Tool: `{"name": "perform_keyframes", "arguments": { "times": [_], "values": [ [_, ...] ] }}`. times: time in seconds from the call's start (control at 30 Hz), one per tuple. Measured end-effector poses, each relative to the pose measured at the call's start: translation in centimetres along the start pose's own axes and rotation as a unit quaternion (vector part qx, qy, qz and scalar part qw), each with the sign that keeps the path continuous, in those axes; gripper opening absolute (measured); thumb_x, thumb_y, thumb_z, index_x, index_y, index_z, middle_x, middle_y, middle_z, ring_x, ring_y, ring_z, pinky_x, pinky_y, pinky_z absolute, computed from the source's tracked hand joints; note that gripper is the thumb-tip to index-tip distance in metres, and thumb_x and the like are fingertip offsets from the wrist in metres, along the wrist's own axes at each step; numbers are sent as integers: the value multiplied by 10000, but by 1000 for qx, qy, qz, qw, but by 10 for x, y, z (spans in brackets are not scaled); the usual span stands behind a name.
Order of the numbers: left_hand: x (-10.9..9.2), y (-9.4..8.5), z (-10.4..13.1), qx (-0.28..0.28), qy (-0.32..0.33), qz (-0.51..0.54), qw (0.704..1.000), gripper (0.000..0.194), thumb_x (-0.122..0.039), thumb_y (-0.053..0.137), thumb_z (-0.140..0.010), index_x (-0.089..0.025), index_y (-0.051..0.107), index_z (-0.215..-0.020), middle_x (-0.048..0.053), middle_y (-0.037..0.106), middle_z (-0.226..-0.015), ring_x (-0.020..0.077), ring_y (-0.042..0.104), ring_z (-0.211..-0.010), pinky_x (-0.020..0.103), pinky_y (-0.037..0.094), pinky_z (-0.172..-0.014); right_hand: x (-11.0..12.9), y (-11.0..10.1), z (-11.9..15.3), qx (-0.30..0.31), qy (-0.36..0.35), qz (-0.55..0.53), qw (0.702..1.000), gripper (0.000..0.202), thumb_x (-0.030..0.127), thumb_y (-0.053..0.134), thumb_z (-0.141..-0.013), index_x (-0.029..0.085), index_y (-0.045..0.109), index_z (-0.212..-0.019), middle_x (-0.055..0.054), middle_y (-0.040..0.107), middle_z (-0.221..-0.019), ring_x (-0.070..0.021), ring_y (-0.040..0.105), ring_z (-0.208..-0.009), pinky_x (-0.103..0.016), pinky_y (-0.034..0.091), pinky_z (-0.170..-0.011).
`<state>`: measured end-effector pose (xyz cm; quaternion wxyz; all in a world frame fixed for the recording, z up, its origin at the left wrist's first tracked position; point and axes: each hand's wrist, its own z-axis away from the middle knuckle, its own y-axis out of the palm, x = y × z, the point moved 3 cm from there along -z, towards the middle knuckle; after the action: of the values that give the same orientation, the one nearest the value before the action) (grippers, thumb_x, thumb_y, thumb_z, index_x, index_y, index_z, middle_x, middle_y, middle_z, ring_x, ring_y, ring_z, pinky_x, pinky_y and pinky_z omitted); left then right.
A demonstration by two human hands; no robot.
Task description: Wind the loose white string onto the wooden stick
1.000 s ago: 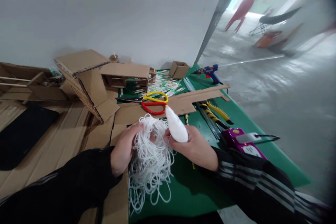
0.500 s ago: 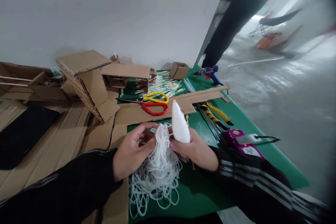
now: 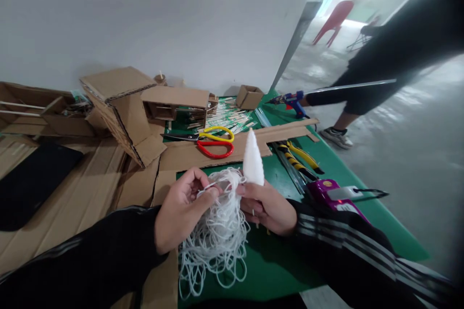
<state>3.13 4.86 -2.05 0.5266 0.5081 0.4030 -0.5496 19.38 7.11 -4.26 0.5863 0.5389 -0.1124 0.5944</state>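
A loose, tangled heap of white string (image 3: 221, 231) hangs and spreads between my hands over the green tabletop (image 3: 279, 265). My left hand (image 3: 181, 210) is closed in a pinch on a strand at the heap's left side. In my right hand (image 3: 273, 207) is a tapered spool of white string (image 3: 253, 159), tip up, with a thin stick end showing below the fingers. The right thumb and fingers also touch the top of the tangle. Beyond the hands lie scissors (image 3: 215, 142) with one yellow and one red handle, on a cardboard strip (image 3: 181, 157).
Cardboard structures (image 3: 126, 106) stand along the wall, with thin sticks (image 3: 232, 118) beside them. To the right are a blue glue gun (image 3: 295, 104), yellow-black pliers (image 3: 300, 159) and a purple plugged-in device (image 3: 328, 193). A person's leg (image 3: 348, 116) shows beyond the table edge.
My left hand has drawn a strand leftward out of the tangle. The spool has shifted slightly right and up. The person in the background has moved to the right.
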Motion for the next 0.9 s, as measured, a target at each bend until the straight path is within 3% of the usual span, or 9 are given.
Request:
{"name": "perform_keyframes", "arguments": {
  "times": [0.1,0.17,0.27,0.37,0.43,0.5,0.67,0.8,0.9],
  "values": [
    [1,-3,-3,-9,-2,75,997,136,-228,587,-812,-209,457,-777,-28,590,-676,118,523,-660,211,395,-632,1,-2,-1,15,0,-21,1000,319,272,684,-676,188,418,-521,120,279,-332,-35,183,-312,-147,224,-299],
    [1,-6,-4,-15,13,50,999,96,-197,544,-829,-228,511,-914,-60,507,-597,115,485,-598,211,374,-597,1,-2,-1,21,2,-30,999,272,264,680,-675,186,452,-548,122,286,-332,-37,174,-312,-147,221,-297],
    [-2,-8,-4,-11,67,-125,990,151,-229,519,-859,-235,610,-979,-28,504,-666,135,493,-628,241,383,-619,0,-2,-1,25,7,-34,999,242,256,676,-682,185,473,-571,124,288,-330,-39,174,-309,-149,224,-297],
    [-8,-7,-2,-17,165,-302,939,162,-288,586,-831,-219,706,-915,63,555,-971,211,541,-889,313,405,-808,-2,-2,-1,41,3,-35,999,325,261,664,-695,188,414,-501,119,267,-323,-37,182,-301,-150,237,-297],
    [-10,-5,0,-19,208,-361,909,211,-287,624,-802,-246,723,-984,87,520,-1116,263,502,-1033,361,376,-898,-3,-1,-1,55,3,-33,998,367,271,661,-694,188,387,-465,115,259,-317,-35,187,-297,-151,248,-298],
    [-10,-3,1,-4,218,-379,899,225,-278,638,-788,-271,727,-995,88,514,-1175,287,471,-1091,387,364,-922,-5,1,-2,63,7,-30,998,353,276,667,-687,184,408,-466,116,267,-315,-33,184,-292,-150,255,-297],
    [-8,-2,0,23,174,-306,936,125,-289,622,-812,-233,726,-853,87,579,-1102,279,497,-1080,398,357,-946,-5,1,-3,67,9,-30,997,271,271,676,-685,182,470,-533,125,280,-318,-35,167,-290,-150,249,-291],
    [-4,-6,-4,10,113,-150,982,147,-291,590,-844,-200,700,-808,85,594,-1051,248,544,-1031,341,396,-888,-2,-2,-2,39,12,-32,999,254,272,683,-682,195,459,-591,131,287,-328,-40,175,-303,-149,240,-302],
    [0,-5,-5,14,58,-35,998,149,-307,600,-831,-180,659,-783,66,620,-974,212,566,-925,279,419,-779,-1,-3,-2,37,15,-26,999,269,284,684,-679,197,445,-595,132,285,-338,-38,178,-309,-147,243,-308]
  ]
}}
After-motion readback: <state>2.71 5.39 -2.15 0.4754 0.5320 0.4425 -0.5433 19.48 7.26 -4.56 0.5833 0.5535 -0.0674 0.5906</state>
